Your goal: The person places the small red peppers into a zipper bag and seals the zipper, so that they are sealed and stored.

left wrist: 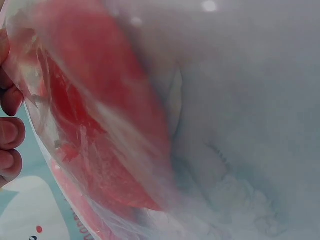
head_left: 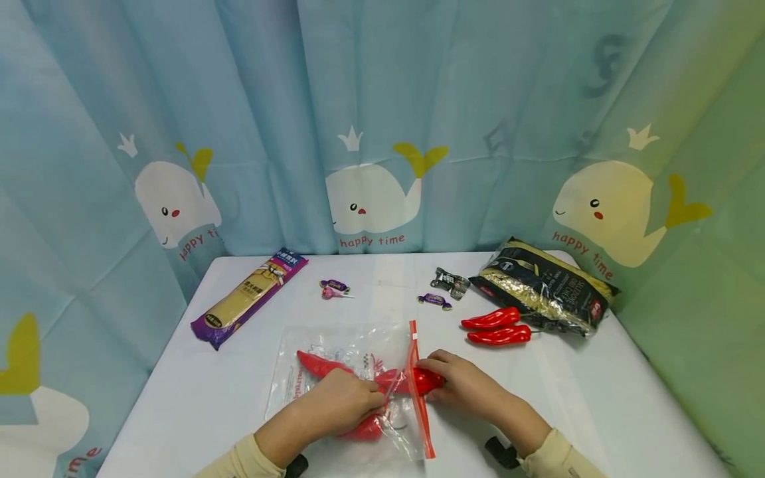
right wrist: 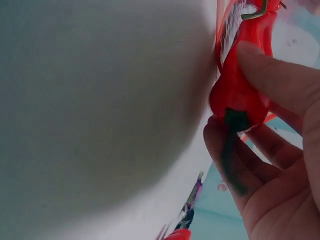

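Observation:
A clear zip bag (head_left: 394,338) with a red closure strip (head_left: 424,425) lies on the white table, its mouth facing right. Red chili peppers (head_left: 323,364) show through its film. My left hand (head_left: 343,398) lies over the bag with curled fingers, pinching the film near the mouth. In the left wrist view, the film and blurred red peppers (left wrist: 115,100) fill much of the picture. My right hand (head_left: 463,385) grips another red chili pepper (right wrist: 235,95) near its green stem, thumb on top. That pepper passes through the bag's mouth, tip inside and stem end outside.
Two red chili peppers (head_left: 499,335) lie right of the bag, beside a black and gold packet (head_left: 538,285). Wrapped candies (head_left: 435,301), a black wrapped piece (head_left: 451,283) and a pink lollipop (head_left: 327,293) lie behind. A purple noodle packet (head_left: 251,299) lies left. A curtain (head_left: 269,133) hangs behind.

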{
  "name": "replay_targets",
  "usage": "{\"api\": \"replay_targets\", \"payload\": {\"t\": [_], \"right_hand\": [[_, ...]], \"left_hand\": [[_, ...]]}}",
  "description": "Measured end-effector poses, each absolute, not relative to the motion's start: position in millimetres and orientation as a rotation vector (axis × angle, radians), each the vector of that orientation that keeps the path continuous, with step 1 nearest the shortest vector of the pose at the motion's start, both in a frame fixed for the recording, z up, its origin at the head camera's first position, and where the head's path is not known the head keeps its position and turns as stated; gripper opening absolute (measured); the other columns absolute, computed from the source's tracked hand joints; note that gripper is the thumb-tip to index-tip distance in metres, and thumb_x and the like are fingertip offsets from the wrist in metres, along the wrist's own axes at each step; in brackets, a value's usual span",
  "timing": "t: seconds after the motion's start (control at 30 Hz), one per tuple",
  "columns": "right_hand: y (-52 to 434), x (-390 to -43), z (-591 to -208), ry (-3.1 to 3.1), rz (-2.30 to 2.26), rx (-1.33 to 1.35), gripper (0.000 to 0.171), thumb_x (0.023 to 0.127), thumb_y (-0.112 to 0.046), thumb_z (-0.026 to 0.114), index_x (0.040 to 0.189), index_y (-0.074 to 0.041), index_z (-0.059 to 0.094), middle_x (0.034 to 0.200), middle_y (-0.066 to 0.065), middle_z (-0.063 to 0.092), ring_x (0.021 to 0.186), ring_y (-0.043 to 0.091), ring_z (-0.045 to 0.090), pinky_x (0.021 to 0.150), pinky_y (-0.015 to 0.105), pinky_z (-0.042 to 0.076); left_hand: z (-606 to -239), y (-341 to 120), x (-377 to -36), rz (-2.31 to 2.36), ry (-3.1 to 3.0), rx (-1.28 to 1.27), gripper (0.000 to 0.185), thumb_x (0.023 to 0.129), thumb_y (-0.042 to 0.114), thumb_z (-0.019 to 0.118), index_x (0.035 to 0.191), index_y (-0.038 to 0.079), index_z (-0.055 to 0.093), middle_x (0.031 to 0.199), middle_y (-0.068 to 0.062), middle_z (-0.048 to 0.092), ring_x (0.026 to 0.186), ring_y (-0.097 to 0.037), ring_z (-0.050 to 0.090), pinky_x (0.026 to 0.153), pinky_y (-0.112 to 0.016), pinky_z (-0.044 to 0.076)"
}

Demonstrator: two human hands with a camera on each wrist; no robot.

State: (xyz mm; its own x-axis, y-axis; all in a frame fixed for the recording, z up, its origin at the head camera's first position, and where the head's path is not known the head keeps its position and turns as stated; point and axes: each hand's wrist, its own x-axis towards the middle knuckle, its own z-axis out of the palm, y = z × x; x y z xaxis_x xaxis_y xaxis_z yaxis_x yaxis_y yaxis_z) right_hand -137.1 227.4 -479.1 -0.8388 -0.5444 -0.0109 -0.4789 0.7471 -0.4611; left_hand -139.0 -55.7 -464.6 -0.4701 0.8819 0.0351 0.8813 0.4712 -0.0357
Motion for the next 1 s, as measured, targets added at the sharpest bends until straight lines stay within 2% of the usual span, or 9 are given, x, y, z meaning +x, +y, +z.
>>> {"api": "replay_targets", "payload": {"t": [0.1,0.2,0.37,0.5,0.6,1.0], "right_hand": [[232,-133,-480,2.814,-0.683,-0.778,0.061,0.083,-0.033,0.083,0.135,-0.011,0.062,0.125,0.005,0.063,0.112,0.021,0.062,0.093,0.046,0.051],[245,-128,-479,2.83,-0.686,-0.758,0.059,0.081,-0.036,0.084,0.129,-0.008,0.065,0.118,0.003,0.066,0.105,0.018,0.062,0.089,0.044,0.052],[268,-119,-477,2.782,-0.755,-0.678,0.031,0.084,-0.033,0.082,0.104,-0.011,0.073,0.087,-0.011,0.063,0.076,0.004,0.054,0.068,0.031,0.048],[279,-114,-476,2.672,-0.829,-0.598,0.017,0.089,-0.033,0.077,0.088,-0.016,0.073,0.073,-0.016,0.061,0.066,0.0,0.05,0.061,0.029,0.044],[281,-113,-478,2.625,-0.866,-0.593,0.015,0.092,-0.029,0.073,0.084,-0.017,0.074,0.073,-0.016,0.064,0.065,0.0,0.053,0.062,0.029,0.046],[250,-129,-481,2.779,-0.81,-0.729,0.013,0.097,-0.019,0.067,0.095,-0.01,0.076,0.087,-0.009,0.071,0.081,0.006,0.065,0.074,0.036,0.054]], "left_hand": [[-463,-55,-138,0.018,-2.707,-1.586,0.005,0.095,0.032,0.069,0.098,0.034,0.072,0.083,0.018,0.068,0.061,0.0,0.052,0.053,-0.02,0.038],[-463,-55,-137,0.018,-2.734,-1.582,0.007,0.096,0.034,0.068,0.101,0.034,0.072,0.085,0.017,0.069,0.061,0.0,0.054,0.055,-0.02,0.039],[-464,-56,-137,0.02,-2.69,-1.582,0.005,0.096,0.036,0.067,0.097,0.033,0.071,0.083,0.017,0.068,0.06,-0.001,0.056,0.052,-0.021,0.038],[-465,-57,-137,0.03,-2.677,-1.573,0.004,0.096,0.035,0.068,0.096,0.033,0.072,0.08,0.017,0.067,0.06,-0.001,0.056,0.052,-0.021,0.038],[-465,-57,-137,0.031,-2.696,-1.571,0.004,0.096,0.034,0.068,0.097,0.034,0.072,0.08,0.017,0.066,0.059,-0.001,0.053,0.052,-0.021,0.037],[-462,-54,-136,0.054,-2.754,-1.562,0.016,0.09,0.03,0.075,0.104,0.036,0.072,0.083,0.019,0.065,0.063,-0.001,0.053,0.058,-0.021,0.041]]}}
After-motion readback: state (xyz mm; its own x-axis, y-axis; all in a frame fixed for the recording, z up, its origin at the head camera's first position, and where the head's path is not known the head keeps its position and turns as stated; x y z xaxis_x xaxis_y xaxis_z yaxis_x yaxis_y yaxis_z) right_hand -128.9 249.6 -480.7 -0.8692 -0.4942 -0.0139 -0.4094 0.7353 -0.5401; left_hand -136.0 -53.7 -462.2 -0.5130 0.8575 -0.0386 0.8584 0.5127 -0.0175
